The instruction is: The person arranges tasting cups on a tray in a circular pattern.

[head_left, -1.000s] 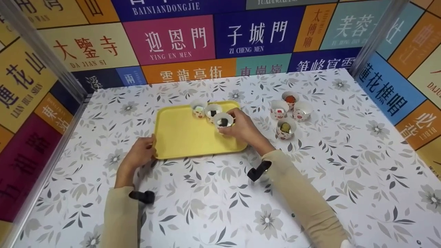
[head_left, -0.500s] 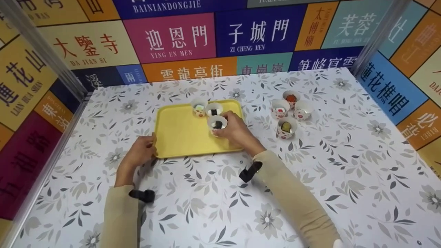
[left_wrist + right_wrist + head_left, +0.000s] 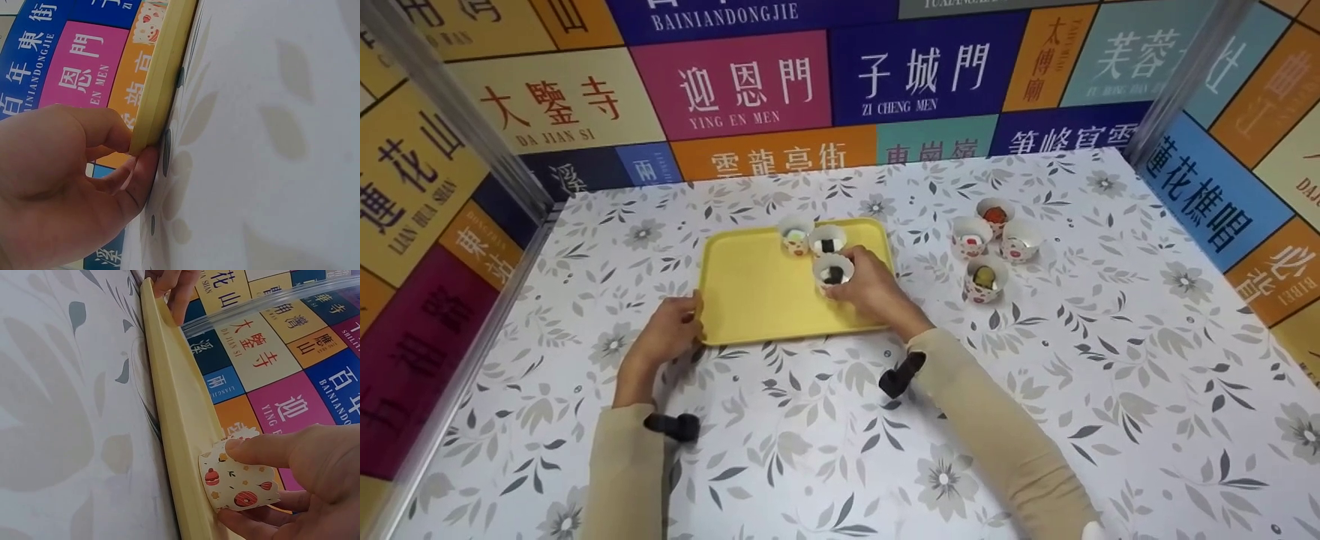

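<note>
My right hand (image 3: 877, 285) pinches a printed paper baking cup (image 3: 236, 478) between thumb and fingers. Inside that cup is a white piece with a dark patch. It sits at the right part of a yellow tray (image 3: 750, 296), its base against the tray surface in the right wrist view. Just behind it are two more paper cups, one with a black-and-white piece (image 3: 828, 244) and one with a pale bluish filling (image 3: 796, 237). My left hand (image 3: 666, 330) grips the tray's near left corner, thumb above and fingers under the rim in the left wrist view.
Right of the tray, several more paper cups stand in a cluster: one with an orange-red filling (image 3: 994, 215), one with a green piece (image 3: 982, 279), one with a red-and-white piece (image 3: 971, 238) and a pale one (image 3: 1020, 244). Printed panels (image 3: 919, 71) wall the table's back and sides.
My right hand has carried its cup a little left and toward me over the tray, then stayed almost still in the last half second. My left hand keeps its place on the corner.
</note>
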Demonstrator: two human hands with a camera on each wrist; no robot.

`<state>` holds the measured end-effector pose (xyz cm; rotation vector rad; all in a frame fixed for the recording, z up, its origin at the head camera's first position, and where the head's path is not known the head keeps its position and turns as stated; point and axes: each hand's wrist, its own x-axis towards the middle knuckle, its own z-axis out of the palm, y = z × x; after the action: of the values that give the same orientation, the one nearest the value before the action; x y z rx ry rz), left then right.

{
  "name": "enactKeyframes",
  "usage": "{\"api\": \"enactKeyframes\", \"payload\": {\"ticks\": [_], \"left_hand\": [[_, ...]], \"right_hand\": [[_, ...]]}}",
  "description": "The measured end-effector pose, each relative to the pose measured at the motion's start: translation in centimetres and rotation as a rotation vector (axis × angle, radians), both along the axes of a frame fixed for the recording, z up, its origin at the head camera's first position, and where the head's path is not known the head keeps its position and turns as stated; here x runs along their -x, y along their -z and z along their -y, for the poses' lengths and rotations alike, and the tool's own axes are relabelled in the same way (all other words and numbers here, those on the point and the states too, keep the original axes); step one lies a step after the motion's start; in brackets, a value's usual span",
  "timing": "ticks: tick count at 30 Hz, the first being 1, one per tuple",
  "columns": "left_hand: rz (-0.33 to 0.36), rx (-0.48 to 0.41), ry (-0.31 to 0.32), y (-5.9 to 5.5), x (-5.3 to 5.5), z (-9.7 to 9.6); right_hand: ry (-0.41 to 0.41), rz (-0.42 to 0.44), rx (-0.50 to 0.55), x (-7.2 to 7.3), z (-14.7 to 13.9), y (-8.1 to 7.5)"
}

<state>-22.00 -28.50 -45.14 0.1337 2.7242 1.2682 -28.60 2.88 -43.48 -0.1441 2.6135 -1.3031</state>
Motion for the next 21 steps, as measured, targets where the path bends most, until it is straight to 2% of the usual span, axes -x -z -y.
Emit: {"api": "enactKeyframes", "payload": {"ticks": [5,16,21], "left_hand": [[0.006,-0.024,-0.002,-0.07,0.00,-0.05],[0.004,0.023,0.003,-0.19,0.04,0.12],[0.002,0.021,-0.001,-0.16,0.05,0.01]], "right_hand": [[-0.002,-0.005,0.010,0.01,0.16,0.03],[-0.005,-0.022,0.051,-0.02,-0.17,-0.02],[0.008,0.009,0.062,-0.27,-0.44,-0.58]]}}
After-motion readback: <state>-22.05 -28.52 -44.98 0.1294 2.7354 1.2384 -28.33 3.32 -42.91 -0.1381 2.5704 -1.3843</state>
